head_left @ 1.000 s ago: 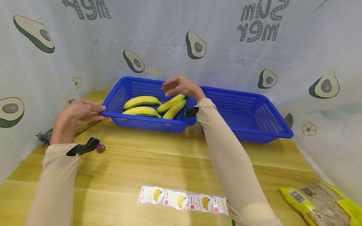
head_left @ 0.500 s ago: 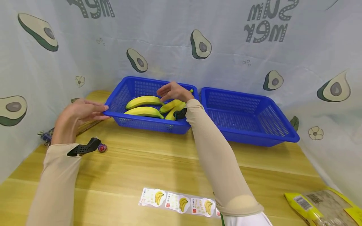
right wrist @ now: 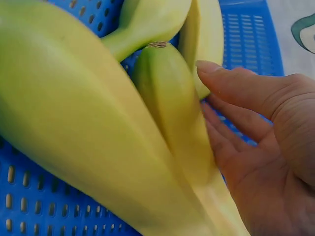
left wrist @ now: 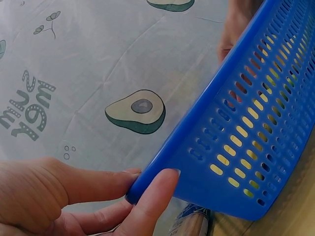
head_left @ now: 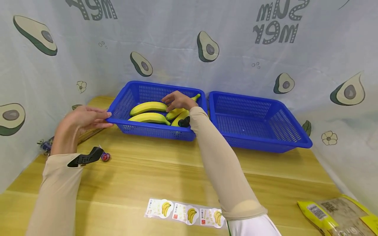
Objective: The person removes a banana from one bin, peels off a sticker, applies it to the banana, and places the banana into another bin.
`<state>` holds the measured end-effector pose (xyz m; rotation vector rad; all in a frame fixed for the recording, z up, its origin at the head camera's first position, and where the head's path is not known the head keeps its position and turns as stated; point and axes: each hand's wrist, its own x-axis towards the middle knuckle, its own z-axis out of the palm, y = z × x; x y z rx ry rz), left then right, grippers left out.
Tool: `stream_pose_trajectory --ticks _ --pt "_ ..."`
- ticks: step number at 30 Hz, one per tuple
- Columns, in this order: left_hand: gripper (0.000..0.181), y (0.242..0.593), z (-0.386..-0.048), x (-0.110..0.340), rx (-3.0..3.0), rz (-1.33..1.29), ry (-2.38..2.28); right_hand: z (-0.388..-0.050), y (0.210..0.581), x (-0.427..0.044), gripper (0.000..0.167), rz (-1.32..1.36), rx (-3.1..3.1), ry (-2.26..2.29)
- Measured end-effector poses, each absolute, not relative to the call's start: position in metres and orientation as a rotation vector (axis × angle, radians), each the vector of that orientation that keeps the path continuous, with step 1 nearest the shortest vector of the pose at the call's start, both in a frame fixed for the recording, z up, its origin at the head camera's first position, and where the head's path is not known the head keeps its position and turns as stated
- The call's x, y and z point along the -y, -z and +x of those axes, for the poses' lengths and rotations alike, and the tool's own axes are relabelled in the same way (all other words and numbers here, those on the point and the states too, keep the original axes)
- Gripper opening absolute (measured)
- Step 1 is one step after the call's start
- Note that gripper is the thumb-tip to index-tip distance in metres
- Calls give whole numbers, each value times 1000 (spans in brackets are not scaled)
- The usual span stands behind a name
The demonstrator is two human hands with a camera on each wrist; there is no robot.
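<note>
My left hand [head_left: 82, 118] grips the left end of a blue plastic basket [head_left: 153, 128]; in the left wrist view the thumb and fingers pinch its rim [left wrist: 170, 135]. Several yellow bananas lie inside, two at the left [head_left: 149, 117] and others at the right. My right hand [head_left: 178, 101] is down in the basket, over the right-hand bananas. In the right wrist view its thumb and fingers lie loosely beside a banana [right wrist: 172, 108] with a greenish tip, the fingers partly behind it. A larger banana [right wrist: 74, 108] crosses the foreground there.
A second blue basket [head_left: 260, 143] stands close at the right. On the wooden table [head_left: 133, 170] lie a strip of banana-printed stickers [head_left: 186, 213], a yellow package [head_left: 339, 216] and a wrapped lollipop [head_left: 105, 156]. A white avocado-print curtain [head_left: 177, 39] hangs behind.
My right hand has moved left and down, from above the right end of the basket into it, over the bananas. The left hand stays on the basket's rim.
</note>
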<state>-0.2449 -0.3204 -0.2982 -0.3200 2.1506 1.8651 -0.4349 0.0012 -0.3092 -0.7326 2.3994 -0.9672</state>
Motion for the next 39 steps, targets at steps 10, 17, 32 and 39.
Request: stream_pose_trajectory --ticks 10,17,32,39 --pt "60 301 -245 321 -2189 -321 -1816 -436 314 6 56 -730 -2415 901" --pt "64 301 -246 321 -2206 -296 -1783 -434 314 6 54 -690 -2377 913" --pt "60 302 -247 320 -2175 -280 -1846 -427 303 -9 44 -786 -2448 1115" --pt "61 304 -246 323 -2163 -278 -1873 -423 283 -24 43 -840 -2464 1143"
